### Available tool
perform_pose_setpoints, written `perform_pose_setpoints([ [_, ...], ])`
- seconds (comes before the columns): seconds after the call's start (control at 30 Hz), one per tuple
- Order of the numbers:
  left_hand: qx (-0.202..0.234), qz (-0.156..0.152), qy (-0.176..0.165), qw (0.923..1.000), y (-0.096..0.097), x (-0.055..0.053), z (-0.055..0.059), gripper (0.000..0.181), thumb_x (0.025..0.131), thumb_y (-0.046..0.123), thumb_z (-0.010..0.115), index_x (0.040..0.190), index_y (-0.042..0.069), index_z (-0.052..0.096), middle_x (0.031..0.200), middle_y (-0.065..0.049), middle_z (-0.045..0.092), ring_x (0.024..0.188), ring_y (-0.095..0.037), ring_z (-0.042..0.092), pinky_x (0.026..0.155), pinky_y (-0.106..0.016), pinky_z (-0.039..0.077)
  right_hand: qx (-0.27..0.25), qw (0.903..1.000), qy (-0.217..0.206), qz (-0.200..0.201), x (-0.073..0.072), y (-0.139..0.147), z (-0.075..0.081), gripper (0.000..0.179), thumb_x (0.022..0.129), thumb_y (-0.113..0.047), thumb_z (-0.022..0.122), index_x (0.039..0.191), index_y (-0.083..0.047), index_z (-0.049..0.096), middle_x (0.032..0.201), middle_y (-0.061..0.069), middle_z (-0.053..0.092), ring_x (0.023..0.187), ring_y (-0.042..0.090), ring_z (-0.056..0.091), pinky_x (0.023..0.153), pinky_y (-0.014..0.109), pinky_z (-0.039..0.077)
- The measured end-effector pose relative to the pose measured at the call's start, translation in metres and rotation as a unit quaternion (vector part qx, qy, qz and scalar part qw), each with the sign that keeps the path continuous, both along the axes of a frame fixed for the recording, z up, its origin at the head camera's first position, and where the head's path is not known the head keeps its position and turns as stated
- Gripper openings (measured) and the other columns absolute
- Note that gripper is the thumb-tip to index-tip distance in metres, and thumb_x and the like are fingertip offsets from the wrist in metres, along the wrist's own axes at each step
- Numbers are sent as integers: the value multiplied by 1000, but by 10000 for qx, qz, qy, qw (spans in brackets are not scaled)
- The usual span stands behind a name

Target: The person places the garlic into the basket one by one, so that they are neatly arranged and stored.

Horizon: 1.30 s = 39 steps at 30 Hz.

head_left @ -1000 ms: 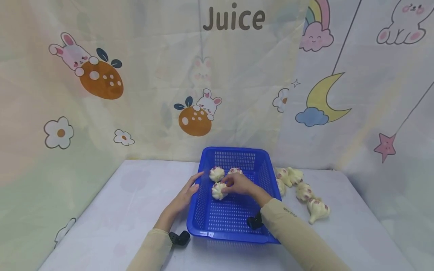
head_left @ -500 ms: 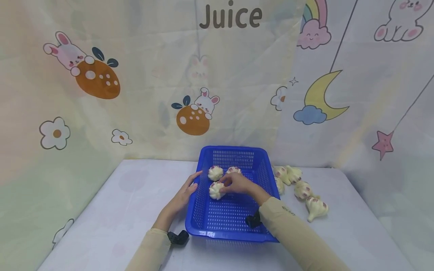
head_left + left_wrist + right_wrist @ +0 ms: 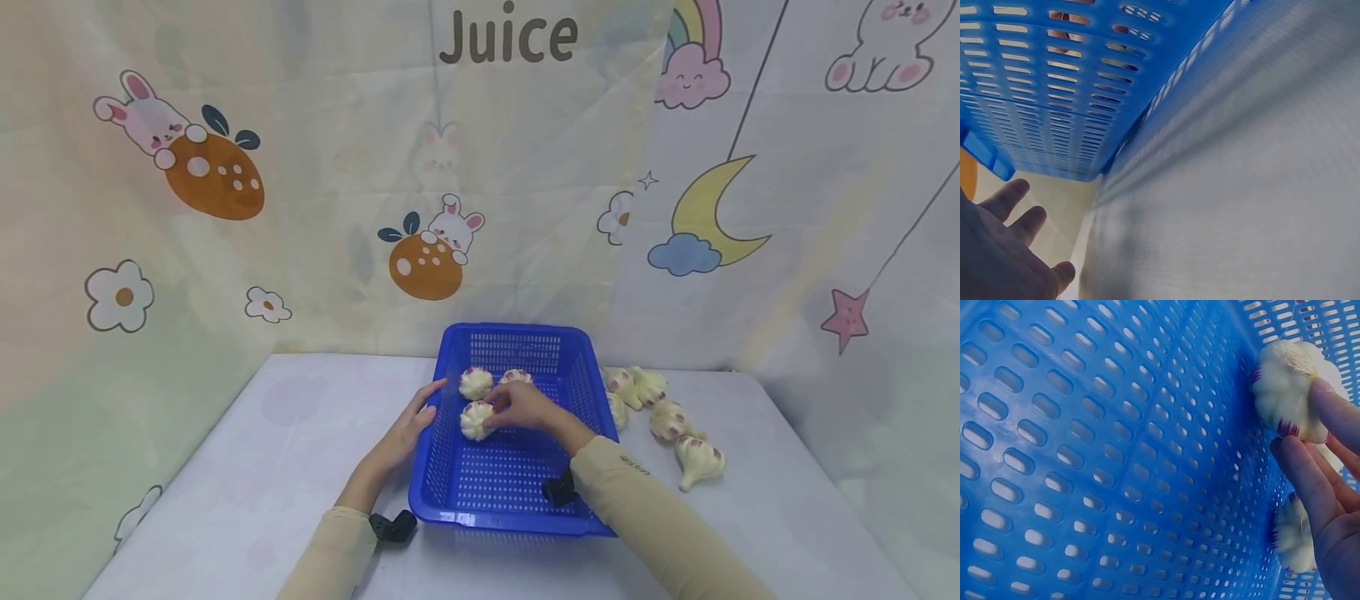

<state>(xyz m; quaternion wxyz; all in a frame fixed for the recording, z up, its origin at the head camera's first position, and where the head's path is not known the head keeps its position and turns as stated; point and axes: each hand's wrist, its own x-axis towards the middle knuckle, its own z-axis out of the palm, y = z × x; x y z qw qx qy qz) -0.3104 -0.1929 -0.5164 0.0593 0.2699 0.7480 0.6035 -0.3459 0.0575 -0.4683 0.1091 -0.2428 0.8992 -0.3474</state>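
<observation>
Inside a blue plastic basket (image 3: 517,523), my right hand (image 3: 525,406) pinches a white garlic bulb (image 3: 475,422) with purple-marked cloves. The right wrist view shows thumb and fingertips on the sides of that garlic bulb (image 3: 1288,394), close over the perforated floor. Two more bulbs sit farther back in the basket, one garlic bulb (image 3: 476,382) by the left wall and another garlic bulb (image 3: 516,377) partly hidden behind my right hand. My left hand (image 3: 401,433) is at the basket's left rim, its fingers fairly straight. In the left wrist view, the left hand (image 3: 1013,244) has its fingers spread beside the basket wall.
Several garlic bulbs (image 3: 699,460) lie on the white table (image 3: 300,467) to the right of the basket, some close against its wall. A printed cloth (image 3: 337,250) hangs behind the table. Black wrist cameras (image 3: 393,527) are strapped at both sleeves.
The whole head view has shifted slightly left. Both hands, the basket and the bulbs keep nearly the same places relative to each other, with the right hand still on the same garlic bulb.
</observation>
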Motion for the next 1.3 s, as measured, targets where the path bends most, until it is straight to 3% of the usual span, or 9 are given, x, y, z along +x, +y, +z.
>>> perform_pose_setpoints([
  [0.67,10,20,28,10000,0,0,-1,49,102,22,26,150,21,19,153,-24,20,129,-47,40,99,-52,43,40,9993,-114,-358,0,-6,-3,41,76,-27,79,110,-6,68,100,7,71,96,21,66,86,36,53],
  [1.0,136,-89,156,9997,0,-1,-3,50,102,20,27,151,17,18,152,-28,18,131,-50,36,101,-58,38,76,9992,-41,-402,0,-6,-5,43,77,-29,78,111,-4,68,99,8,72,93,21,67,83,35,53],
  [1.3,95,-37,37,9999,0,0,-1,50,102,20,27,151,19,20,153,-28,18,132,-50,34,102,-61,35,33,9987,123,-503,2,-7,-5,37,77,-29,78,103,-3,72,92,5,72,84,16,66,77,31,53],
])
